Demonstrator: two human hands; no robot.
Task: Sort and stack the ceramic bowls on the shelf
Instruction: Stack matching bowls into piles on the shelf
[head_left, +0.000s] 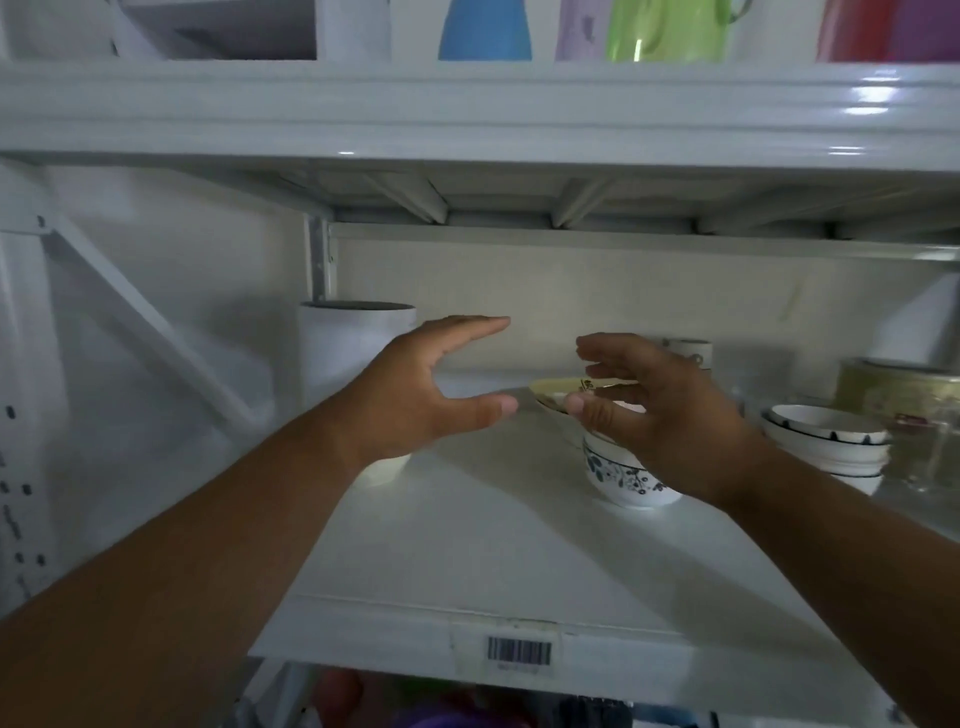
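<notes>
We reach into the white shelf (467, 561) with both hands, and the move ahead turns on the small stack of bowls standing toward the right of the middle. It lies straight ahead of our right hand (670, 415) and off to the right of our left hand (415, 395), so the right hand is clearly the nearer. That hand's grip is spread, fingers and thumb apart, and it covers much of the stack; whether the thumb touches the top bowl's rim we cannot tell. The left hand's grip is also apart, thumb and fingers forming a wide curve that faces the stack, with clear air between.

A second stack of white bowls with dark rims (826, 441) sits further right, well apart from both hands.

The nearer stack has a floral bowl (623, 480) at the bottom, white with a dark leaf pattern, resting upright on the shelf. On top lies a shallow cream-yellow bowl (561, 388), wider than the one below and seemingly tilted, with a small dark motif inside. We judge it poorly nested, so it will need lifting off.
</notes>
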